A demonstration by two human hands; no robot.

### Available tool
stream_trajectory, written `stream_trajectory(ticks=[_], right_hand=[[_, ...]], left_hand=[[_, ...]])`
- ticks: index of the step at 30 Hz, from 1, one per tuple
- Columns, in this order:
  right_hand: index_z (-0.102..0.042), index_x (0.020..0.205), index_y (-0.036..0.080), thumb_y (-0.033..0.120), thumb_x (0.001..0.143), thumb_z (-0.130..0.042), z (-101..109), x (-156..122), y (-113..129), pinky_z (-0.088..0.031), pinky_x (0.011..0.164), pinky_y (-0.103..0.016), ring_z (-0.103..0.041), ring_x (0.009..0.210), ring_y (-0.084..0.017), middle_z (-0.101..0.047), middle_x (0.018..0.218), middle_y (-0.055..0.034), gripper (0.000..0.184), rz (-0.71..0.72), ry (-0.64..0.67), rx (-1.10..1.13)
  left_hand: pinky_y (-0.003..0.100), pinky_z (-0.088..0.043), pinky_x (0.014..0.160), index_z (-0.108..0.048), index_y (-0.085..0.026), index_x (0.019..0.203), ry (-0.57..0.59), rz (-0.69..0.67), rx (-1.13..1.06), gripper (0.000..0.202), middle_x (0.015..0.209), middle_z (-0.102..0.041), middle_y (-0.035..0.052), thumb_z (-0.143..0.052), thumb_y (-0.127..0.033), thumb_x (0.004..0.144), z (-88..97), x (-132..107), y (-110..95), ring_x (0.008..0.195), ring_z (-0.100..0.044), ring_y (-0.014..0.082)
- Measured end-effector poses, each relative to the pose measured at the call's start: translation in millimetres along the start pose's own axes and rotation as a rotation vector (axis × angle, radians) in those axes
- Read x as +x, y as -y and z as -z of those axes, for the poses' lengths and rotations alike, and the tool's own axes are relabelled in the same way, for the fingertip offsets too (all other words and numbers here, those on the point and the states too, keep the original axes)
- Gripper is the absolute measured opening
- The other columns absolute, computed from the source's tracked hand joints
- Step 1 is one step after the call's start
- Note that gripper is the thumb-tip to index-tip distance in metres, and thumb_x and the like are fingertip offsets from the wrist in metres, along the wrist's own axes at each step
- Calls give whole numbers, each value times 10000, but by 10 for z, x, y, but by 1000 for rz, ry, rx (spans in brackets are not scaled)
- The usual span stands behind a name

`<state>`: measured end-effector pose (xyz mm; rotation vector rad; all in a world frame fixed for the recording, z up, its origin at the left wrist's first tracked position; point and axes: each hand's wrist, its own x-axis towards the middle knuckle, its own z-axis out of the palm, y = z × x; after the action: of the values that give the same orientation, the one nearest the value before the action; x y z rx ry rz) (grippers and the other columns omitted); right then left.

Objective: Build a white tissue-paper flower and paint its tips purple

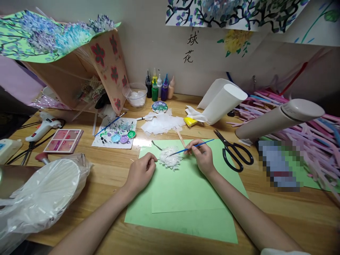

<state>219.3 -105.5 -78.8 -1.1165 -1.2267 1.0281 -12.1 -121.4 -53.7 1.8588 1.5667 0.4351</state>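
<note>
A crumpled white tissue flower (170, 158) lies on a light green sheet of paper (186, 198) on the wooden table. My right hand (201, 154) pinches a thin blue paintbrush (192, 146), whose tip rests on the flower. Just left of the flower, my left hand (141, 170) rests curled on the paper's left edge, fingers folded in, nothing seen in it. A wooden stick (181, 137) lies behind the flower.
Black scissors (233, 151) lie right of my right hand. Behind are cut white tissue squares (162, 123), a paint-smeared sheet (117, 132) with small paint pots, paint bottles (159, 86), a plastic bowl (134, 94), a glue gun (44, 127), a white lamp (281, 118) and pink strips (313, 138).
</note>
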Motion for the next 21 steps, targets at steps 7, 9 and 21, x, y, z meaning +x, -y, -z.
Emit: stream_trajectory(ticks=[7, 9, 21], right_hand=[[-541, 753, 196, 280, 812, -532, 39, 42, -49, -428, 509, -247, -588, 539, -126, -602, 618, 19, 103, 9, -125, 93], [-545, 736, 191, 275, 808, -538, 47, 44, -58, -416, 502, -246, -583, 523, -126, -599, 602, 17, 111, -20, -34, 112], [-604, 843, 197, 274, 909, -438, -417, 329, 403, -442, 681, -274, -594, 758, -152, -642, 838, -33, 195, 167, 199, -126]], left_hand=[[226, -305, 556, -574, -222, 852, -1, -1, 1, 180, 610, -552, -47, -396, -241, 848, 1, 1, 9, 560, -500, 119], [225, -304, 557, -573, -223, 850, 0, -3, -1, 177, 612, -554, -47, -397, -239, 849, -1, 0, 6, 562, -501, 120], [224, -325, 565, -572, -223, 843, -25, -27, -12, 174, 659, -610, -34, -398, -214, 851, -16, -13, 12, 595, -543, 127]])
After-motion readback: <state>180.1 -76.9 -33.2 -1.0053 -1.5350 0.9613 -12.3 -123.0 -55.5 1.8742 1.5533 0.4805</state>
